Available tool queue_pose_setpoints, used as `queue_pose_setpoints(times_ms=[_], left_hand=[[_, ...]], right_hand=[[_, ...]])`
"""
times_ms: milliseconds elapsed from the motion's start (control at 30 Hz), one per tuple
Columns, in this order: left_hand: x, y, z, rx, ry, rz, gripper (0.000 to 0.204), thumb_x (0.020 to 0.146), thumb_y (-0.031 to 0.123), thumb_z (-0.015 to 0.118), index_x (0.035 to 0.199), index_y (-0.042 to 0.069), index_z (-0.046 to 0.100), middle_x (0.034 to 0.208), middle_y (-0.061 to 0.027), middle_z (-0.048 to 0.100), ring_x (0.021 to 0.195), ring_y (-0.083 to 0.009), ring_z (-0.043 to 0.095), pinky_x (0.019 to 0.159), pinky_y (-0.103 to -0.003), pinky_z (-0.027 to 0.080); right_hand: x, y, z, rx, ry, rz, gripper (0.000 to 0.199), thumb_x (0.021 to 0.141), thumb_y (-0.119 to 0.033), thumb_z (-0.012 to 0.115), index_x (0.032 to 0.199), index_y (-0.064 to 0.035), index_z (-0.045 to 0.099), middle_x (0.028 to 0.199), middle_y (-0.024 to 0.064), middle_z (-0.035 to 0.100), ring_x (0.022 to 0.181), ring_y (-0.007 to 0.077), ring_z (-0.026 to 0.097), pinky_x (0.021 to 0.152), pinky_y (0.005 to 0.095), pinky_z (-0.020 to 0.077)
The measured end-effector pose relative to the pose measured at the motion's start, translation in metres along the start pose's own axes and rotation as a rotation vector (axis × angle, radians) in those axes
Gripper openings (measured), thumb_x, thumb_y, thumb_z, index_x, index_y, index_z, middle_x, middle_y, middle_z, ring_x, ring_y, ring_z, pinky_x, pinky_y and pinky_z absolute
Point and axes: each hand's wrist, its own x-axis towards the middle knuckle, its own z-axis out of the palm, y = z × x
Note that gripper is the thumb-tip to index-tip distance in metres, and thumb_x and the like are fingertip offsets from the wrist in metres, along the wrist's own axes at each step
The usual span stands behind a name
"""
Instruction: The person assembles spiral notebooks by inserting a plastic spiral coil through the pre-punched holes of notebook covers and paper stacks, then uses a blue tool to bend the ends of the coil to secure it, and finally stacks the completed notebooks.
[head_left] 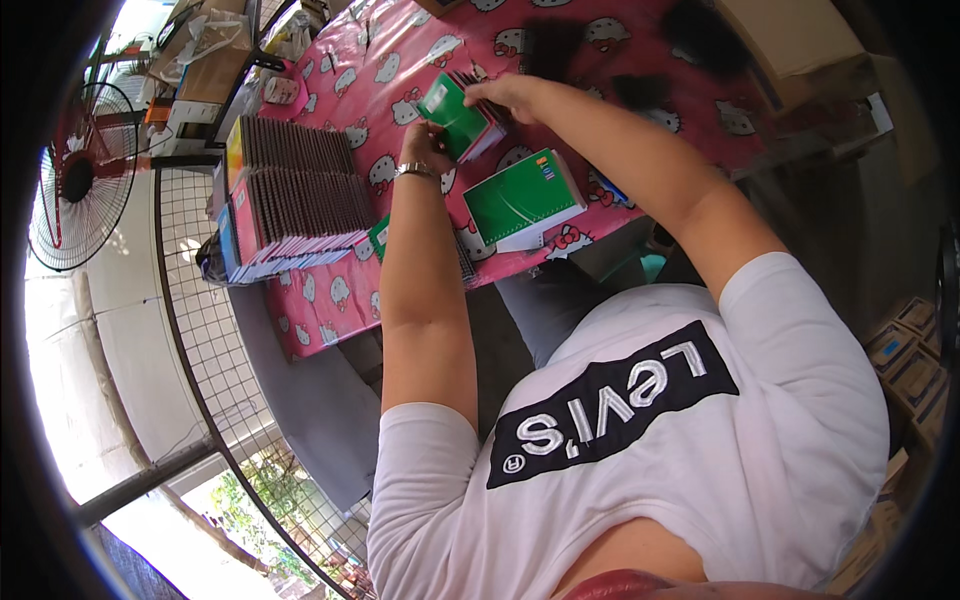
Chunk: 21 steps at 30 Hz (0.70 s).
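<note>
One broad tabletop, sheathed in shiny pink plastic printed with white cartoon cats, carries a large block of dark-spined spiral notebooks, its near end showing yellow, pink and blue covers. To the block's right, by the tabletop's edge, a thick green spiral-bound notebook with pale page edges lies flat, cover up. Also right of the block, farther from the person, a slim bundle of green-covered notebooks is held between two bare hands. The right hand has its grip closed over the bundle's upper right edge; the left hand has its grip pinching the opposite side, some fingers hidden. A silver metal-link watch circles the left wrist, just right of the block.
</note>
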Motion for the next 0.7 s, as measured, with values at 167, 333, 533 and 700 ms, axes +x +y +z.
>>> queue_pose_setpoints(times_ms=[167,333,533,700], left_hand=[[-0.097,0.054,-0.023,-0.113,-0.428,0.223,0.030,0.079,0.008,0.054,0.107,-0.001,0.059,0.102,-0.0145,0.067,0.094,-0.0305,0.066,0.092,-0.043,0.051],[-0.226,0.050,-0.054,0.004,-0.203,0.362,0.026,0.088,0.016,0.057,0.108,0.000,0.062,0.108,-0.0127,0.068,0.100,-0.0255,0.066,0.094,-0.041,0.050],[-0.238,-0.012,-0.138,0.006,-0.043,0.247,0.021,0.088,0.015,0.058,0.104,0.001,0.062,0.105,-0.0110,0.068,0.098,-0.0240,0.065,0.092,-0.039,0.050],[-0.234,-0.034,-0.139,0.212,0.190,0.318,0.020,0.088,0.016,0.060,0.101,0.001,0.063,0.099,-0.0090,0.067,0.094,-0.0211,0.064,0.088,-0.036,0.050]], right_hand=[[-0.053,-0.064,0.044,-0.163,-0.056,-0.211,0.043,0.068,-0.035,0.081,0.094,-0.0022,0.070,0.085,0.0057,0.067,0.074,0.0178,0.061,0.066,0.0331,0.0479],[-0.080,-0.033,0.102,-0.036,-0.111,-0.214,0.044,0.075,-0.030,0.080,0.101,0.0032,0.067,0.087,0.0090,0.069,0.078,0.0182,0.066,0.070,0.0339,0.0539],[-0.123,0.034,0.152,-0.009,-0.194,-0.061,0.051,0.076,-0.033,0.081,0.104,0.0067,0.065,0.094,0.0132,0.068,0.074,0.0206,0.067,0.066,0.0338,0.0548],[-0.123,0.058,0.163,-0.327,-0.054,-0.080,0.066,0.077,-0.036,0.081,0.119,0.0074,0.057,0.103,0.0189,0.067,0.097,0.0279,0.066,0.081,0.0378,0.0527]])
